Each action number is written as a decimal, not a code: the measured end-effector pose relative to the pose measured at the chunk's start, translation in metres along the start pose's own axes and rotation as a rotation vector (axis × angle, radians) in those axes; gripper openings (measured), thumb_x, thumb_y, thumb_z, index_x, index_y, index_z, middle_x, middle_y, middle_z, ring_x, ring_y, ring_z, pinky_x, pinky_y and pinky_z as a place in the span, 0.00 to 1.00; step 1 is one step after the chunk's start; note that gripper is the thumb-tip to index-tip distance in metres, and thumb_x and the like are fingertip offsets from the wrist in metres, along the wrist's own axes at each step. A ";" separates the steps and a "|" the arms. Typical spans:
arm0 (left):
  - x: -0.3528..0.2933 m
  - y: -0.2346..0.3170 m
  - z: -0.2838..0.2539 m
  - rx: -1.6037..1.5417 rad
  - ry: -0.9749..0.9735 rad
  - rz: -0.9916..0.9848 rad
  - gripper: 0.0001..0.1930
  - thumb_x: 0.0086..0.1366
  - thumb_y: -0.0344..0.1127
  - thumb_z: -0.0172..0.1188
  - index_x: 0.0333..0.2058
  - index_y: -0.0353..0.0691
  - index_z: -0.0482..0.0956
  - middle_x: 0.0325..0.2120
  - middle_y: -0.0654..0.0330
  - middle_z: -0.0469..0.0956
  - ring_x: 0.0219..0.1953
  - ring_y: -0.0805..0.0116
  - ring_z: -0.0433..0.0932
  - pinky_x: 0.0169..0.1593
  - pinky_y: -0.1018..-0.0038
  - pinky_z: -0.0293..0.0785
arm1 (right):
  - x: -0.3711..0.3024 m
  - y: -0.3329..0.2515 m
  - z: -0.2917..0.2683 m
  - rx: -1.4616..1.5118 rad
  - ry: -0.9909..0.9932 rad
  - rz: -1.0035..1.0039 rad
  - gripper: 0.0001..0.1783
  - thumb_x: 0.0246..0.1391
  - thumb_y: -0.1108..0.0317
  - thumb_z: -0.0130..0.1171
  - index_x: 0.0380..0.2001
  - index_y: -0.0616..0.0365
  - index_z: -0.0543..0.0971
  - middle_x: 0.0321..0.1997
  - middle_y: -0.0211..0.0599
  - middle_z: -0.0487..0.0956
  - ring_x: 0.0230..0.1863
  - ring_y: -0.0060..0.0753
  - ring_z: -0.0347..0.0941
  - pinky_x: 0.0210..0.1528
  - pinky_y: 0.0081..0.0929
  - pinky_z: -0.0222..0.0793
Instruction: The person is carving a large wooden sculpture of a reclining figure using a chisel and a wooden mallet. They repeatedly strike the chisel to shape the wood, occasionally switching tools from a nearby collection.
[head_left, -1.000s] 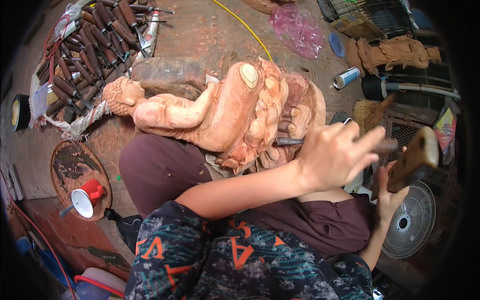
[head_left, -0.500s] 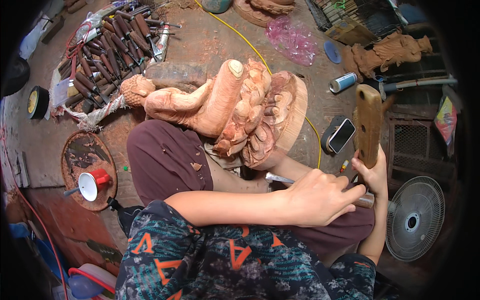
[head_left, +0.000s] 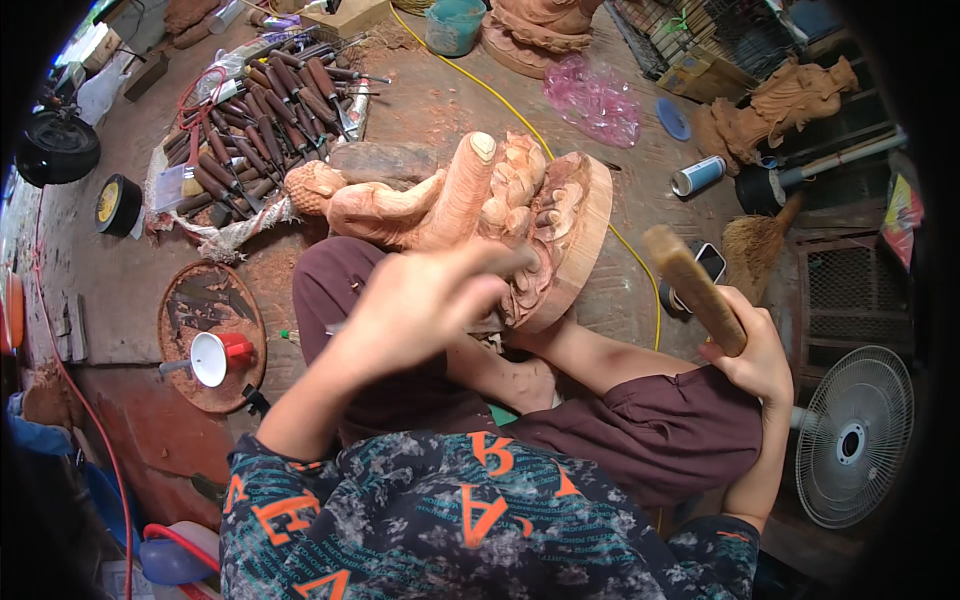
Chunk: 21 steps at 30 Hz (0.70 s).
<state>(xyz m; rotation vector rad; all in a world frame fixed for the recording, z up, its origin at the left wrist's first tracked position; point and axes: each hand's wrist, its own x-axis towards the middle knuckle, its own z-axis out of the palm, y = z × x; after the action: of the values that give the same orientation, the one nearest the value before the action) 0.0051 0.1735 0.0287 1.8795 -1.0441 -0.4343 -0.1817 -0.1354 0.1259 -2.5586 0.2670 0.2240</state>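
My left hand (head_left: 420,305), fingers curled together, hovers just before the carving (head_left: 480,200) lying crosswise, while my right hand (head_left: 755,355) grips the mallet (head_left: 690,285) further off.

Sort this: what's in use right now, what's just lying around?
In use: wooden mallet in right hand; left hand raised before the wood carving on the lap.

Lying about: chisels, red and white funnel, fan, spray can, pink plastic bag, phone.
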 end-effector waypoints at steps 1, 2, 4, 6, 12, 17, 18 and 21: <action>0.000 -0.006 -0.014 -0.006 0.052 -0.083 0.16 0.64 0.34 0.53 0.49 0.35 0.75 0.42 0.50 0.80 0.45 0.58 0.80 0.47 0.70 0.74 | 0.004 -0.005 -0.002 -0.063 -0.027 -0.059 0.32 0.33 0.80 0.66 0.48 0.60 0.73 0.33 0.44 0.78 0.33 0.44 0.78 0.37 0.30 0.70; -0.001 -0.021 -0.025 -0.024 0.154 -0.108 0.16 0.65 0.34 0.53 0.49 0.34 0.74 0.43 0.50 0.80 0.45 0.62 0.79 0.48 0.71 0.73 | 0.008 -0.009 -0.002 -0.078 -0.058 -0.045 0.30 0.33 0.79 0.66 0.47 0.59 0.74 0.35 0.49 0.78 0.37 0.54 0.76 0.38 0.36 0.71; 0.001 -0.050 -0.055 0.078 0.265 -0.215 0.17 0.67 0.37 0.51 0.49 0.32 0.74 0.44 0.51 0.79 0.46 0.65 0.78 0.50 0.72 0.70 | 0.016 -0.010 -0.002 -0.137 -0.139 -0.053 0.29 0.34 0.78 0.65 0.46 0.58 0.74 0.34 0.49 0.79 0.37 0.53 0.76 0.38 0.37 0.71; -0.002 -0.086 -0.084 0.119 0.384 -0.317 0.19 0.68 0.39 0.51 0.53 0.34 0.70 0.30 0.62 0.76 0.29 0.77 0.73 0.32 0.80 0.68 | 0.023 -0.011 0.001 -0.160 -0.211 -0.044 0.27 0.34 0.77 0.63 0.44 0.56 0.75 0.32 0.49 0.79 0.36 0.53 0.76 0.38 0.38 0.71; 0.005 -0.182 -0.154 -0.324 0.574 -0.564 0.26 0.69 0.34 0.48 0.65 0.56 0.56 0.21 0.68 0.68 0.17 0.81 0.63 0.18 0.83 0.58 | 0.029 -0.012 0.004 -0.159 -0.356 -0.002 0.28 0.31 0.76 0.61 0.44 0.55 0.74 0.32 0.48 0.79 0.37 0.54 0.76 0.39 0.40 0.70; 0.014 -0.243 -0.190 -0.283 0.696 -0.668 0.33 0.63 0.24 0.48 0.65 0.56 0.55 0.29 0.61 0.72 0.21 0.76 0.71 0.21 0.78 0.72 | 0.030 -0.015 0.004 -0.187 -0.385 0.091 0.28 0.29 0.74 0.67 0.42 0.55 0.75 0.31 0.48 0.78 0.37 0.54 0.75 0.38 0.39 0.70; 0.018 -0.248 -0.194 -0.264 0.702 -0.718 0.31 0.62 0.24 0.50 0.64 0.52 0.58 0.26 0.64 0.72 0.21 0.78 0.72 0.19 0.80 0.71 | 0.029 -0.015 0.005 -0.193 -0.384 0.092 0.29 0.28 0.74 0.68 0.42 0.55 0.75 0.31 0.48 0.78 0.38 0.54 0.75 0.38 0.39 0.70; 0.028 -0.272 -0.204 -0.175 0.678 -0.818 0.30 0.60 0.23 0.54 0.62 0.46 0.62 0.28 0.61 0.74 0.23 0.75 0.75 0.21 0.77 0.75 | 0.030 -0.015 0.005 -0.215 -0.386 0.104 0.30 0.27 0.73 0.70 0.41 0.56 0.75 0.32 0.48 0.79 0.38 0.54 0.75 0.39 0.39 0.70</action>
<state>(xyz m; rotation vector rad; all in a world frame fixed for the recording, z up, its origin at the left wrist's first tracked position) 0.2868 0.3233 -0.0921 2.0068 0.2279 -0.2829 -0.1498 -0.1243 0.1231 -2.6428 0.2378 0.8135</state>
